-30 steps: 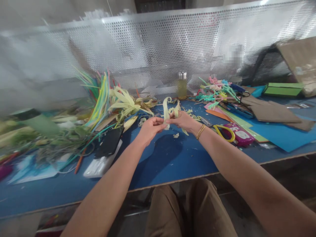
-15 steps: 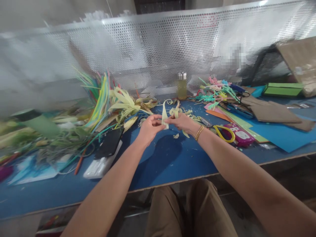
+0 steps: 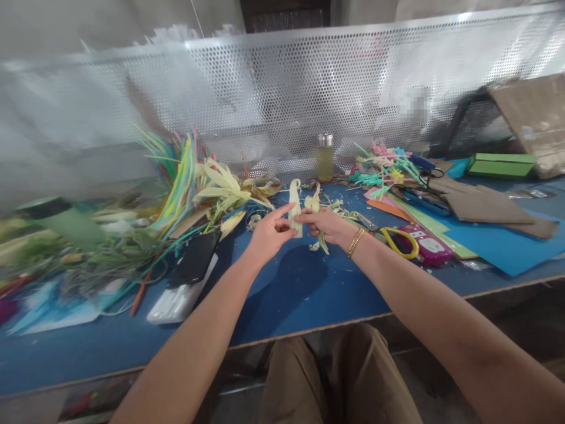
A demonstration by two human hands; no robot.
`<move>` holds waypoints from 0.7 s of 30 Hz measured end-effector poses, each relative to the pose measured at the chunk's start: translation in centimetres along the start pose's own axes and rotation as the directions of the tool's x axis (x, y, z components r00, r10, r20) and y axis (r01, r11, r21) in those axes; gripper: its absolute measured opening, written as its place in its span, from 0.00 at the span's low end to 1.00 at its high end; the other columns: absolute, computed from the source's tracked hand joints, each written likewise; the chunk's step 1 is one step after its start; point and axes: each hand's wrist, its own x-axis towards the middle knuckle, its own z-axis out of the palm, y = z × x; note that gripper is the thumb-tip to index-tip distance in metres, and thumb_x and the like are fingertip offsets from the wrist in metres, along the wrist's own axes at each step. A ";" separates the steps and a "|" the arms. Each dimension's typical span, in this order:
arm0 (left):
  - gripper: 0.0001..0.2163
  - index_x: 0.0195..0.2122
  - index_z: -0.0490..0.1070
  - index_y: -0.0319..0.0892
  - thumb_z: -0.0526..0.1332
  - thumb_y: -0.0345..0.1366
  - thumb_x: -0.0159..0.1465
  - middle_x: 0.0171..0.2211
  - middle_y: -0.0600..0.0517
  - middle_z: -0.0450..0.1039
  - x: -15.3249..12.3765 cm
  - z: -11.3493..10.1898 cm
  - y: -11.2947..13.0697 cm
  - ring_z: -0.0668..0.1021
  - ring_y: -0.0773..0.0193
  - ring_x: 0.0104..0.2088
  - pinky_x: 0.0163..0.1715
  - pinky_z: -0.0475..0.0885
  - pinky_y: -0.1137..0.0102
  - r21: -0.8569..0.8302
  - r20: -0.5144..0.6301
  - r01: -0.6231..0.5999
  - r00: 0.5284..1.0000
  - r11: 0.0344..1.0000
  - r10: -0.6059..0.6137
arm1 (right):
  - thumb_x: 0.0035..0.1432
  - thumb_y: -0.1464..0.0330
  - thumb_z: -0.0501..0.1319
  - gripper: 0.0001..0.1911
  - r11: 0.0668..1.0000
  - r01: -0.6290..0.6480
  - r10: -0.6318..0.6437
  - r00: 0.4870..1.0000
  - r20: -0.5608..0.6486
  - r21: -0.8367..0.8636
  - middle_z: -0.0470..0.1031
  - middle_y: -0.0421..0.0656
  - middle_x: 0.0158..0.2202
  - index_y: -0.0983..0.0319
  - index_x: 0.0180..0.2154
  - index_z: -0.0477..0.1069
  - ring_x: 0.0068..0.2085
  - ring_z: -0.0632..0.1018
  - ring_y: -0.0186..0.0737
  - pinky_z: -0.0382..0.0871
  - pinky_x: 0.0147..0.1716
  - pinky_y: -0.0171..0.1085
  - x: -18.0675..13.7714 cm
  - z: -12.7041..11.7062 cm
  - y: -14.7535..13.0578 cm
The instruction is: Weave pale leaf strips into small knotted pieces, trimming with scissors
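Note:
A pale green strip of corn husk (image 3: 295,197) stands upright between my hands, its top end curling over. My left hand (image 3: 272,232) pinches its lower part from the left, thumb and fingers around the edge. From the right, my right hand (image 3: 324,224) has its fingertips on the same strip. A second curled husk piece (image 3: 312,202) shows behind the right hand, and a loose end hangs below it; whether that hand grips it I cannot tell. Beyond the left hand lies a bunch of pale husks (image 3: 223,184).
Left of me are a black phone (image 3: 194,259) on a white packet, and colourful pipe cleaners (image 3: 176,182). Yellow-handled scissors (image 3: 399,242) and a purple case (image 3: 430,244) lie to the right, near blue paper (image 3: 498,241). A lidded bottle (image 3: 325,158) stands before the perforated metal panel (image 3: 282,88).
The husk strip now stands straighter and flatter between my fingers. My left index finger has stretched out along it. The piece by my right hand has shifted, its loose end hanging lower.

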 end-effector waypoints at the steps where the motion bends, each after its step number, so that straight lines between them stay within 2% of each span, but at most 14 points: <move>1: 0.32 0.60 0.66 0.44 0.67 0.32 0.52 0.25 0.55 0.73 0.0 0.0 0.0 0.69 0.69 0.23 0.26 0.64 0.72 0.007 0.014 -0.003 1.000 1.000 0.003 | 0.47 0.70 0.70 0.11 1.000 0.013 -0.013 1.000 0.010 0.009 0.57 0.31 0.16 0.62 0.26 0.67 0.17 0.55 0.24 0.46 0.14 0.29 0.0 -0.1 0.0; 5: 0.26 0.55 0.70 0.42 0.66 0.32 0.52 0.24 0.56 0.72 0.0 0.1 0.0 0.70 0.68 0.24 0.27 0.64 0.72 0.017 0.052 -0.019 0.998 1.000 0.018 | 0.48 0.70 0.70 0.11 0.999 0.023 -0.025 0.999 0.046 0.028 0.56 0.30 0.16 0.62 0.26 0.67 0.16 0.55 0.24 0.44 0.14 0.29 0.3 -0.3 0.2; 9: 0.26 0.52 0.69 0.44 0.67 0.31 0.50 0.24 0.56 0.72 0.0 0.3 0.1 0.72 0.67 0.24 0.27 0.64 0.73 -0.002 0.047 -0.013 0.999 1.000 0.013 | 0.47 0.72 0.69 0.15 0.996 0.021 -0.021 1.000 -0.008 0.086 0.54 0.30 0.15 0.60 0.24 0.62 0.16 0.56 0.25 0.45 0.14 0.29 0.5 -0.3 0.2; 14: 0.09 0.35 0.77 0.42 0.67 0.34 0.51 0.22 0.55 0.70 -0.2 0.3 0.2 0.70 0.67 0.24 0.27 0.64 0.72 0.118 0.059 -0.027 0.998 0.993 0.020 | 0.48 0.73 0.68 0.18 0.992 0.048 -0.039 0.996 -0.083 0.113 0.55 0.30 0.16 0.60 0.23 0.57 0.15 0.53 0.24 0.44 0.13 0.29 0.5 0.0 0.1; 16: 0.09 0.35 0.79 0.42 0.67 0.35 0.52 0.22 0.54 0.71 -0.3 0.2 0.3 0.70 0.67 0.24 0.27 0.64 0.71 0.144 0.071 -0.008 0.997 0.990 -0.003 | 0.49 0.72 0.68 0.19 0.993 0.041 -0.031 0.996 -0.089 0.110 0.55 0.30 0.16 0.60 0.23 0.56 0.15 0.53 0.24 0.45 0.14 0.29 0.5 0.0 0.0; 19: 0.13 0.38 0.81 0.43 0.67 0.35 0.51 0.27 0.51 0.76 -0.4 0.2 0.1 0.73 0.64 0.26 0.30 0.66 0.69 0.075 0.088 0.040 0.995 0.996 -0.047 | 0.53 0.71 0.67 0.16 0.989 0.005 0.009 0.995 -0.098 0.145 0.56 0.31 0.16 0.60 0.24 0.59 0.16 0.53 0.24 0.46 0.14 0.29 0.5 -0.2 -0.4; 21: 0.14 0.39 0.81 0.43 0.68 0.34 0.50 0.28 0.51 0.77 -0.3 0.1 -0.1 0.74 0.64 0.27 0.31 0.67 0.68 0.038 0.036 0.078 0.996 0.996 -0.080 | 0.58 0.70 0.62 0.12 0.976 -0.039 0.059 0.994 -0.087 0.214 0.59 0.33 0.18 0.61 0.26 0.61 0.17 0.55 0.25 0.47 0.14 0.29 0.5 -0.4 -0.8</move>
